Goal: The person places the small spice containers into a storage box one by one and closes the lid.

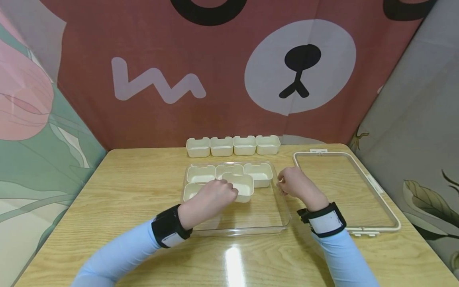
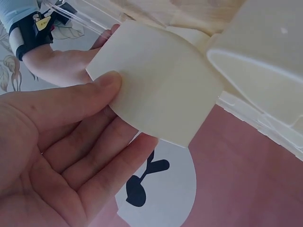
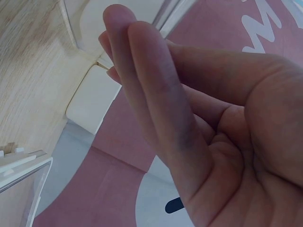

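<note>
Looking from head view: left hand [image 1: 211,197] holds cream cup [image 1: 239,185] over clear tray [image 1: 251,223], three more cups seated in tray's back row, one front left. Right hand [image 1: 295,184] rests at tray's right rim, fingers together, holding nothing. Spare cups [image 1: 233,145] lined up behind; lid [image 1: 373,187] lies right on table [image 1: 118,187].

Left wrist view: thumb and fingers [image 2: 90,97] pinch cup's wall. Cup looks light, stiff, smooth plastic; rim grip likely best.

Right wrist view: fingers [image 3: 142,71] straight, pressed together, empty.
</note>
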Demonstrator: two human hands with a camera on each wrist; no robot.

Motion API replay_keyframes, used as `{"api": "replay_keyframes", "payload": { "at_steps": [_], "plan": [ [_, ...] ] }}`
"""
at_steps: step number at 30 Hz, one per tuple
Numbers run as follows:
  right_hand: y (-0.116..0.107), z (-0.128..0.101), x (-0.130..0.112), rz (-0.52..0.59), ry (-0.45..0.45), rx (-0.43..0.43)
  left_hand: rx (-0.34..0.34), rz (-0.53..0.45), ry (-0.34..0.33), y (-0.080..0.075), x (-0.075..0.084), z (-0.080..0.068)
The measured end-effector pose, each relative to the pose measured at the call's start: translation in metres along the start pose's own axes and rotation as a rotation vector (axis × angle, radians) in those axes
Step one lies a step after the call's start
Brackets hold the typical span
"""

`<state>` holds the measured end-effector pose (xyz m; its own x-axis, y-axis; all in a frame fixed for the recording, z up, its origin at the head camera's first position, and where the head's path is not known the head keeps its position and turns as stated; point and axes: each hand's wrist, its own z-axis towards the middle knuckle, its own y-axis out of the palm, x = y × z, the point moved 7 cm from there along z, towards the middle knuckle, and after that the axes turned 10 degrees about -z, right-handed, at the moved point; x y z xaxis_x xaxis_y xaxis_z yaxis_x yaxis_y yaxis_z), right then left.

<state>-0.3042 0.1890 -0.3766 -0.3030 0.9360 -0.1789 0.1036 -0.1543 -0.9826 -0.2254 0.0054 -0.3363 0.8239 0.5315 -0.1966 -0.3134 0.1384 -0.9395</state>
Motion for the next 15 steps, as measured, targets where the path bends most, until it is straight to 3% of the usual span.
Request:
{"api": "replay_keyframes", "payload": {
  "at_steps": [15],
  "plan": [
    [-0.0005,-0.0003,-0.0012,0.001,0.005,-0.006,-0.010,-0.020,-0.020,0.0104,-0.0002,-0.0039]
  ]
}}
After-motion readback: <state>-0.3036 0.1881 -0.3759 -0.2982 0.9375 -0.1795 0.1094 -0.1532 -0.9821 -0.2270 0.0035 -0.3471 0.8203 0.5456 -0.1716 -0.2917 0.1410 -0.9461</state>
